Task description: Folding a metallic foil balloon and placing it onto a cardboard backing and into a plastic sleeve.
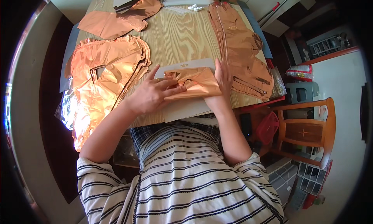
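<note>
In front of me a copper-coloured foil balloon [198,83], folded into a flat packet, lies over a white card [186,64] at the table's near edge. My left hand [153,91] rests on the packet's left part, fingers stretched across its top and thumb pointing away from me. The packet's right edge is held by my right hand [223,82], whose fingers are partly hidden. A small dark curved mark [187,81] shows on the foil near my left fingertips.
Flat stacked foil balloons [108,64] cover the table's left side and overhang its edge. More foil balloons [239,45] lie along the right, and another [120,20] at the far left. Small white pieces [195,7] sit at the back. A wooden chair [305,130] stands to the right.
</note>
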The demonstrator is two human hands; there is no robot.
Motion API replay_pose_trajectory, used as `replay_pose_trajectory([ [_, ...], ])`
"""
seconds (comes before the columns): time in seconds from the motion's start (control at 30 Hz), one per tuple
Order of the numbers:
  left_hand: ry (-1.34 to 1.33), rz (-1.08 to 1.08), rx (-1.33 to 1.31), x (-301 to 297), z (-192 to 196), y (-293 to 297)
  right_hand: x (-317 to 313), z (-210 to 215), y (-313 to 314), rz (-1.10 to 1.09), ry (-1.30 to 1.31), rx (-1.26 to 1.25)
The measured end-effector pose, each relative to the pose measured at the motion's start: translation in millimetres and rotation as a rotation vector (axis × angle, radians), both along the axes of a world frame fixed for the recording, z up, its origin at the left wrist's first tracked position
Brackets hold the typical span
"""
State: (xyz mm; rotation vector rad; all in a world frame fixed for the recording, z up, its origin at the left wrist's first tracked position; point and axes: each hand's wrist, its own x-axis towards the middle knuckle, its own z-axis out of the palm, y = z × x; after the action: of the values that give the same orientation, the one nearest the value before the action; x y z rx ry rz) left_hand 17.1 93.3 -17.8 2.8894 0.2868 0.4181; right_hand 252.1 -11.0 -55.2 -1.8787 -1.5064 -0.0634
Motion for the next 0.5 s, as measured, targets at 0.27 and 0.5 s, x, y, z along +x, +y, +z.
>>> replay_pose_trajectory([
  [0.27, -0.073, -0.017, 0.174, 4, -15, -11, 51, 49, -39, 0.344, 0.12, -0.044],
  [0.5, 0.033, -0.009, 0.064, 0, 3, -20, 9, 20, -1, 0.353, -0.213, -0.387],
])
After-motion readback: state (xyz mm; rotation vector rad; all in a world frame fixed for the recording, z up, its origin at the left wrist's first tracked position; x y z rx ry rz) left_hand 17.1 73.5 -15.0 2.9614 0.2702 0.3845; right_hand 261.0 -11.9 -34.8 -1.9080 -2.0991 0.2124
